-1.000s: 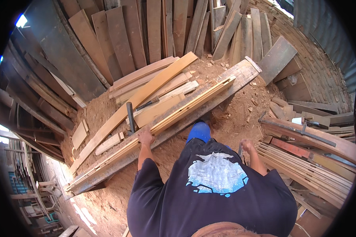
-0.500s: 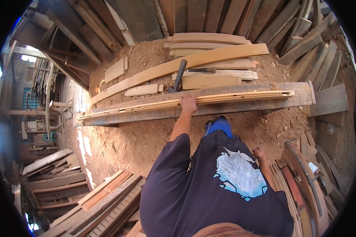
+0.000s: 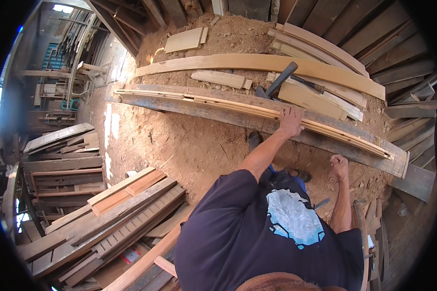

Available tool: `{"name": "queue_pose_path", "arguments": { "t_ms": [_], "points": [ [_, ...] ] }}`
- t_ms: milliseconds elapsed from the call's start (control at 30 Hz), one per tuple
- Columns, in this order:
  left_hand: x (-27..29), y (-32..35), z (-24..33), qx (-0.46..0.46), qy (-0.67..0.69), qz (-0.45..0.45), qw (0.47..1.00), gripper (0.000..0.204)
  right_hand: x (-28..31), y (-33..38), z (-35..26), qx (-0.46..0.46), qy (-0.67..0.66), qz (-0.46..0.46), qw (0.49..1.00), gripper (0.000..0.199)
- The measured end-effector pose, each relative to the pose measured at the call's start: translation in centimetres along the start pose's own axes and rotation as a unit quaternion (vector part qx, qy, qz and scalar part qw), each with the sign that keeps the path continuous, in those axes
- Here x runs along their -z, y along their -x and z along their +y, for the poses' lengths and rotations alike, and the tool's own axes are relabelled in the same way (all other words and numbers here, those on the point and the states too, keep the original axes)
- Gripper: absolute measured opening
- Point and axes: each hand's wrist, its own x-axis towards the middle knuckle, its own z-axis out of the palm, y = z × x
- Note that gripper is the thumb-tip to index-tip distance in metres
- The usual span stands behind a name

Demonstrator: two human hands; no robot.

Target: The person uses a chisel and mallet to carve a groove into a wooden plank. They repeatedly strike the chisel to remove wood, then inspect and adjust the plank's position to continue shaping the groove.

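Note:
My left hand (image 3: 291,121) lies across a bundle of long, thin wooden strips (image 3: 228,105), its fingers bent over them. The strips rest lengthwise on a thick, worn plank bench (image 3: 199,112), and a notch shows in them towards the left. My right hand (image 3: 340,166) is closed, apart from the bench on its near side; whatever it may hold is hidden. Just beyond the strips is a hammer (image 3: 282,79) with a dark handle. Beside it a dark-handled tool, perhaps a chisel (image 3: 310,85), lies on pale boards (image 3: 306,98).
A long curved board (image 3: 257,62) lies beyond the bench on sawdust-covered ground. Short offcuts (image 3: 184,40) are further back. Stacked timber (image 3: 126,213) stands at the near left, and dark planks (image 3: 398,58) lean at the far right. My feet are under the bench's near edge.
The view has turned, so the bench now slopes down to the right. My right hand has come forward from beside my body towards the bench. My left hand stays on the strips.

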Motion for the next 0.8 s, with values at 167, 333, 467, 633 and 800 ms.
{"name": "queue_pose_path", "arguments": {
  "t_ms": [167, 333, 467, 633, 800],
  "points": [
    [4.0, 4.7, -4.1, -0.136, 0.307, -0.273, 0.901, 0.04, -9.1, 4.3, -8.9, -0.006, -0.005, -0.265, 0.964, 0.03],
    [4.6, 12.7, -11.5, -0.06, 0.568, -0.488, 0.66, 0.042, -16.3, 5.8, -16.5, -0.069, 0.103, -0.362, 0.924, 0.04],
    [6.7, 12.2, -14.0, 0.058, 0.596, -0.559, 0.573, 0.05, -17.5, 3.9, -18.9, -0.09, 0.118, -0.419, 0.896, 0.043],
    [8.5, 11.5, -15.5, 0.047, 0.555, -0.537, 0.633, 0.056, -18.9, 2.0, -21.1, -0.057, 0.192, -0.471, 0.859, 0.048],
    [10.3, 10.7, -17.1, 0.105, 0.574, -0.481, 0.654, 0.056, -20.6, -2.0, -25.8, -0.009, 0.253, -0.522, 0.815, 0.046]
  ]
}}
